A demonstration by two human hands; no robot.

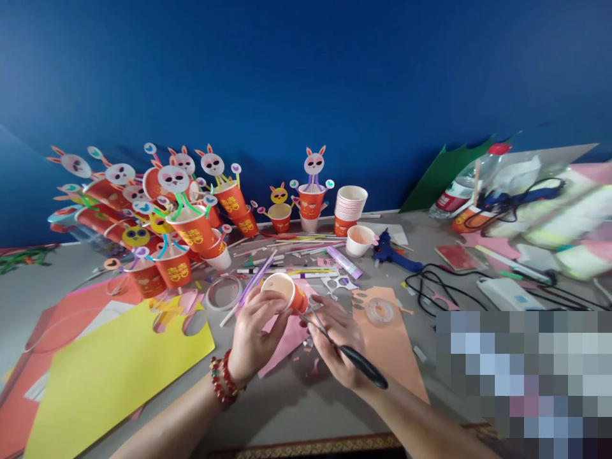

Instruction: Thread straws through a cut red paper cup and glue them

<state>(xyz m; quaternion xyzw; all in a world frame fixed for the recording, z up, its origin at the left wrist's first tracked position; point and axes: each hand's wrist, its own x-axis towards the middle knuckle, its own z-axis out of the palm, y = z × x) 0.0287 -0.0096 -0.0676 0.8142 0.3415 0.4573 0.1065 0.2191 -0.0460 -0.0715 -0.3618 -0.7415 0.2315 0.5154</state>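
Observation:
Around a small orange-red paper cup (pixel 299 298), tilted with its pale open mouth facing up and left, my left hand (pixel 261 328) is closed. A red bead bracelet circles that wrist. My right hand (pixel 337 338) grips black-handled scissors (pixel 362 366); their thin metal blades point at the cup's lower side. Whether the tips pierce the wall cannot be made out. Beneath both hands lies a pink paper sheet (pixel 282 349) with small scraps around it. An orange paper sheet (pixel 399 347) carrying a tape roll (pixel 379 311) is beside my right hand.
Decorated cups with animal faces (pixel 184 239) crowd the left. A cup stack (pixel 351 207), another cup (pixel 359 241) and a blue glue gun (pixel 394 255) stand behind my hands. Yellow paper (pixel 115 376) lies front left; black cables (pixel 425 280) and a bottle (pixel 461 185) are at right.

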